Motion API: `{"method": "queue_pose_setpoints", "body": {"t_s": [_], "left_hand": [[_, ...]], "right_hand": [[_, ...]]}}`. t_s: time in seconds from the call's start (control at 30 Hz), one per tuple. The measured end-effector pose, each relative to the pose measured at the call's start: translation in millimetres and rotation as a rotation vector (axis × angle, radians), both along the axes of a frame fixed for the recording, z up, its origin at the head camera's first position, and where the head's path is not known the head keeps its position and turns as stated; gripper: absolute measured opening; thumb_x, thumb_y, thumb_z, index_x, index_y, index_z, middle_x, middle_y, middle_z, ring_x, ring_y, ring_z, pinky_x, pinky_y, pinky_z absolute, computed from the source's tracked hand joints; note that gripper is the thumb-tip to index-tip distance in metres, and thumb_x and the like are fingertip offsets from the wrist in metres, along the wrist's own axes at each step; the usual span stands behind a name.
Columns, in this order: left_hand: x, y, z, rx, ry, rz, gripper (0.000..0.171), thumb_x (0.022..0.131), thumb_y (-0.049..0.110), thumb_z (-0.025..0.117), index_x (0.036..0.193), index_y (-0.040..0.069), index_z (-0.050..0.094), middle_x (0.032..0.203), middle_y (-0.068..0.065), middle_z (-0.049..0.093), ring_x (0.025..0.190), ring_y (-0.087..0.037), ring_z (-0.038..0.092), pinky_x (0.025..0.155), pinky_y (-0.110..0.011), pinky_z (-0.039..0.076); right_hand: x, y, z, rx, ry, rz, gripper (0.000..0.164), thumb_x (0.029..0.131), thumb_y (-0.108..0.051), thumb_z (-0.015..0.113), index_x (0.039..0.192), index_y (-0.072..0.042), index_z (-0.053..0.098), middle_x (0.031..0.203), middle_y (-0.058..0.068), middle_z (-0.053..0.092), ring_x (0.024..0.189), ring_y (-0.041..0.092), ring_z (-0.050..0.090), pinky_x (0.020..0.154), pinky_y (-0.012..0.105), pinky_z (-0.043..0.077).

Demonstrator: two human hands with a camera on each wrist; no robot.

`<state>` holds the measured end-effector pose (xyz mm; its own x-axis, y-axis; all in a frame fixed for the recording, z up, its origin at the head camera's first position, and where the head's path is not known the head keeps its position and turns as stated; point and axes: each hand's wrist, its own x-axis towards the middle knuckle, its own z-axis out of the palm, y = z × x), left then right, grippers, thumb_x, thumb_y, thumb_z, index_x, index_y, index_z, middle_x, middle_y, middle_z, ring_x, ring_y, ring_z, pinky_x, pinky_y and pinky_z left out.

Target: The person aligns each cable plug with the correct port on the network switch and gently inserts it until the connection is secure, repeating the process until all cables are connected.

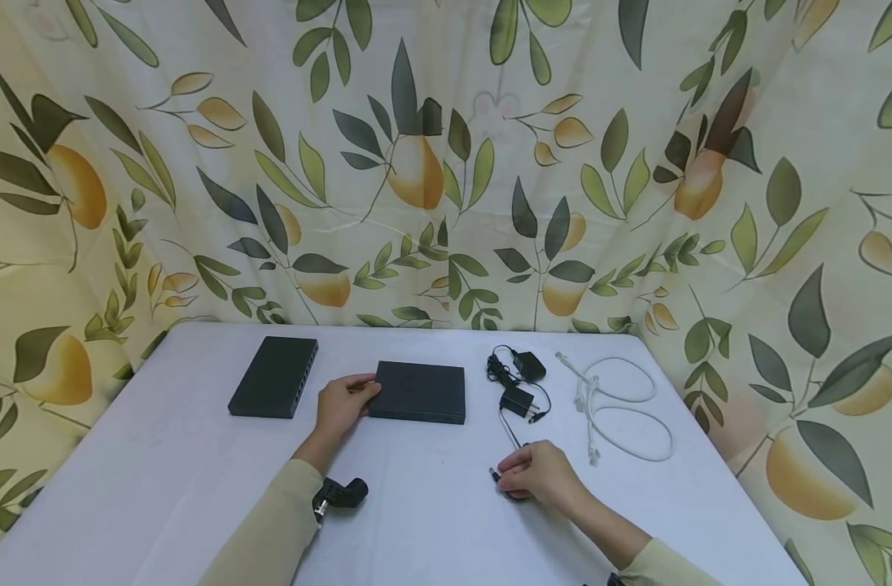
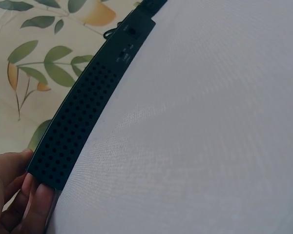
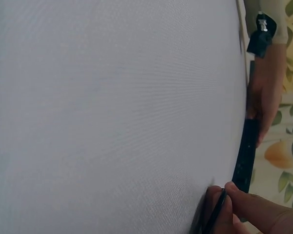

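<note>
A flat black network switch (image 1: 420, 392) lies on the table in the head view. My left hand (image 1: 343, 405) grips its left end, thumb on top and fingers at the side. The left wrist view shows the perforated long face of the switch (image 2: 78, 112), with a small round socket towards its far end. Front right of the switch, my right hand (image 1: 544, 478) pinches the barrel plug (image 1: 494, 474) of a black power cable between thumb and fingers. That cable leads back to a black power adapter (image 1: 518, 400). The plug's tip is apart from the switch.
A second black box (image 1: 273, 377) with a row of ports lies at the left. Another black adapter (image 1: 529, 366) with a bundled cable sits at the back. White network cable (image 1: 631, 407) is loosely coiled at the right. A patterned curtain (image 1: 446, 163) borders the white table (image 1: 160, 472).
</note>
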<state>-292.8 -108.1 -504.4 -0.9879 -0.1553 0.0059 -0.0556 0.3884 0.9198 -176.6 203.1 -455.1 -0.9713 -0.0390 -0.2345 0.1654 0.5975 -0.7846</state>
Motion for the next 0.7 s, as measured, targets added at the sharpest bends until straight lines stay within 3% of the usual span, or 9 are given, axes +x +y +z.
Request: {"method": "queue_pose_setpoints", "body": {"t_s": [0.5, 0.7], "left_hand": [[0.8, -0.8, 0.4, -0.002, 0.004, -0.014, 0.032, 0.089, 0.025, 0.074, 0.118, 0.011, 0.073, 0.104, -0.006, 0.073, 0.085, -0.015, 0.065, 0.066, -0.023, 0.058], [1.3, -0.1, 1.0, 0.002, -0.006, -0.009, 0.032, 0.089, 0.024, 0.074, 0.118, 0.011, 0.072, 0.105, -0.006, 0.073, 0.088, -0.016, 0.065, 0.067, -0.024, 0.058]], "right_hand": [[-6.1, -7.4, 8.0, -0.036, -0.068, 0.075, 0.017, 0.078, 0.001, 0.078, 0.095, 0.003, 0.074, 0.082, 0.007, 0.073, 0.068, 0.015, 0.070, 0.063, 0.028, 0.060], [-8.3, -12.5, 8.9, -0.073, -0.079, 0.068, 0.019, 0.078, 0.000, 0.078, 0.096, 0.004, 0.073, 0.080, 0.009, 0.074, 0.068, 0.015, 0.070, 0.063, 0.028, 0.060]]}}
